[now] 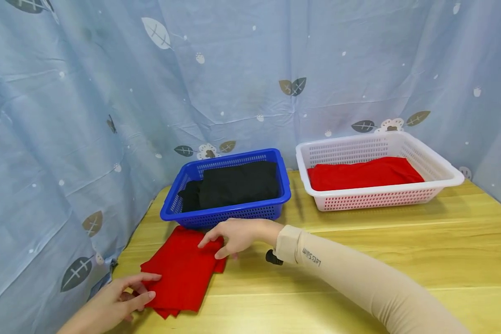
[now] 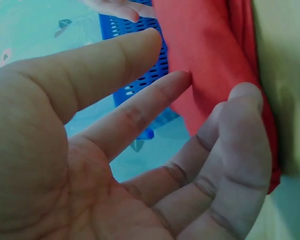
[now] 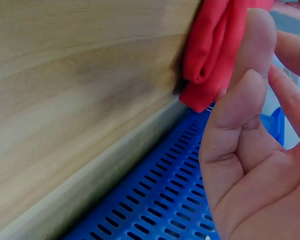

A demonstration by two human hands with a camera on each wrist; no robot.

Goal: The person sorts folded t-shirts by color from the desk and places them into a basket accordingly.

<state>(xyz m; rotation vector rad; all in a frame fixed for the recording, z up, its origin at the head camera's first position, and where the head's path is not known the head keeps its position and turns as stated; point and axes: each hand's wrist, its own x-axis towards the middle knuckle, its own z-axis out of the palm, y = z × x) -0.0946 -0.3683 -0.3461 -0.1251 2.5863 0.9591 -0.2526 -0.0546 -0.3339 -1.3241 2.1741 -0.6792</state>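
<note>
A folded red cloth [image 1: 183,273] lies on the table in front of the blue basket, its layers showing at the near edge. At its near left corner is my left hand [image 1: 121,297], with fingers loosely bent and spread; in the left wrist view the fingertips [image 2: 182,77] are at the cloth and pinch nothing. Over the cloth's far right side reaches my right hand [image 1: 235,236], fingers slightly bent and thumb apart. The right wrist view shows the cloth's folded edge [image 3: 210,55] beside the right fingers, with no fabric gripped. Whether either hand touches the cloth is hard to tell.
The blue basket [image 1: 225,214] behind the cloth holds folded black fabric [image 1: 240,185]. Farther right, a white basket [image 1: 375,189] contains red fabric [image 1: 363,174]. A patterned blue curtain [image 1: 242,69] hangs behind and left of the wooden table [image 1: 359,260].
</note>
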